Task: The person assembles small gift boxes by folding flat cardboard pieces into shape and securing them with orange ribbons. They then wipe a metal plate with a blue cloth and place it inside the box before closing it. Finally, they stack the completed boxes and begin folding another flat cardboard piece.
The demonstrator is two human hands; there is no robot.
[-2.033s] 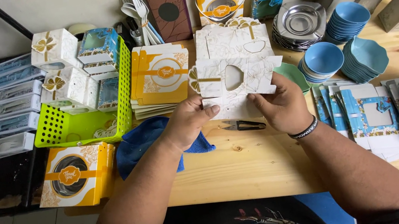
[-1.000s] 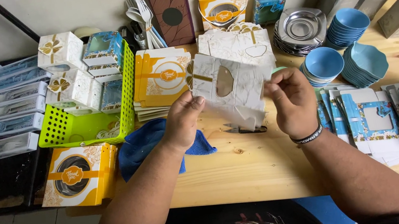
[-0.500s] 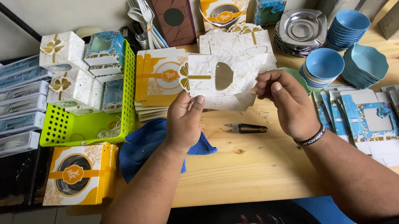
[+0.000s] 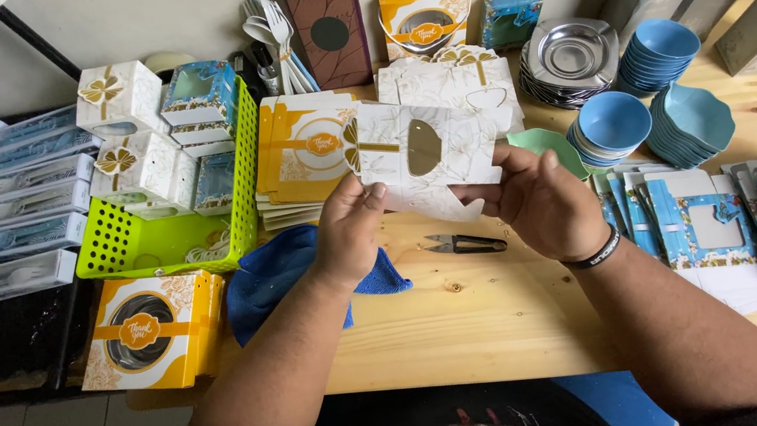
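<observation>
**Both hands hold a flat white box blank above the table**

The left hand point(image 4: 346, 233) pinches the lower left edge of a white box blank point(image 4: 420, 158) with gold print and an oval window; the thumb lies on its face and the fingers are curled behind it; the right hand point(image 4: 539, 203) grips the blank's lower right part, fingers closed on the card; the blank is raised just above the wooden table point(image 4: 476, 319), tilted toward the camera, and is partly unfolded; beneath the hands a small pair of black snips point(image 4: 466, 244) lies on the wood; a blue cloth point(image 4: 282, 274) sits just left of the left wrist; behind the blank lies a stack of orange and white flat boxes point(image 4: 303, 149); a green perforated basket point(image 4: 170, 241) with made-up boxes stands to the left; blue bowls point(image 4: 615, 120) and flat blue boxes point(image 4: 706, 237) lie to the right.
</observation>
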